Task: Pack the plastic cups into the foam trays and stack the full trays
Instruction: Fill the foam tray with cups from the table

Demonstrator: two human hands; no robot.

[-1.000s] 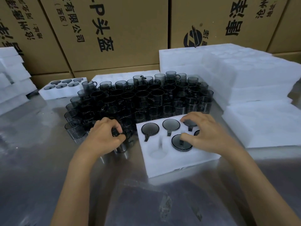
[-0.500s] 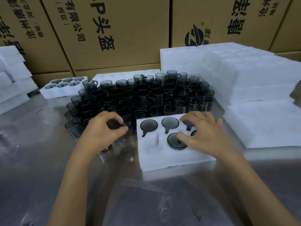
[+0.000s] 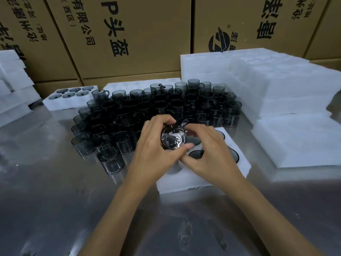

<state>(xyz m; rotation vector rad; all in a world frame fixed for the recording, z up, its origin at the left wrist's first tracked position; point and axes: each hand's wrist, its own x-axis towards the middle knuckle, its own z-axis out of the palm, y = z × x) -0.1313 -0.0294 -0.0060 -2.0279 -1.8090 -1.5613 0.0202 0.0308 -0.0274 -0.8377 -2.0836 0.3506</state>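
Left hand (image 3: 156, 150) grips one smoky plastic cup (image 3: 173, 138), fingers and thumb curled round its wall, bottom tilted toward the camera. Cup is held above the near-left part of the foam tray (image 3: 186, 183), not yet seated. Right hand (image 3: 210, 154) is over the tray, fingers curled, tips meeting the cup's far side; whether it pinches the cup or only steadies it, cannot tell.

Tray: several pockets already hold cups, dark round bases up. Hands hide the near-left pockets, so the open count is unclear.

Judgement, step in hand: seat this cup in a free pocket. Best done by turning the cup mouth-down to match its neighbours, lining the handle with the pocket's side slot, then pressing straight down with flat fingers until it sits level with the rest. Foam should give a little; forcing a cup in crooked could tear the pocket lip.

Room to move: loose cups (image 3: 156, 108) crowd the table (image 3: 55, 200) just beyond and left of the tray, some touching its far edge, so a wide left elbow sweep could topple them. Empty tray stacks (image 3: 276, 85) rise just right. Near side of the table lies open. A filled tray (image 3: 70, 97) sits far left, well apart.
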